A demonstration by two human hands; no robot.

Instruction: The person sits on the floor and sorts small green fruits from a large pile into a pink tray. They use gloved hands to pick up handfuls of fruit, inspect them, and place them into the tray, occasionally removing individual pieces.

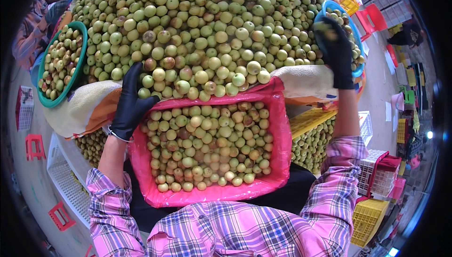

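A large heap of green jujubes (202,26), some browned, fills the far side. Its near edge meets a crate lined with pink plastic (280,163), which holds many more jujubes (207,144) in front of me. My left hand (129,101), in a black glove, rests at the crate's far left corner beside the heap. Its thumb and fingers are apart, with nothing held. My right hand (336,45), also black-gloved, is over the near left side of a blue basin (359,35) of browner jujubes. Motion blurs its fingers; a greenish-brown patch shows among them, but I cannot tell whether it is held.
A green basin (81,54) of browned jujubes stands at the heap's left edge. Cream cloth (306,80) borders the heap. A yellow crate (310,121) lies right of the pink liner. White crates (66,177), yellow crates (369,219) and red stools (35,147) stand around.
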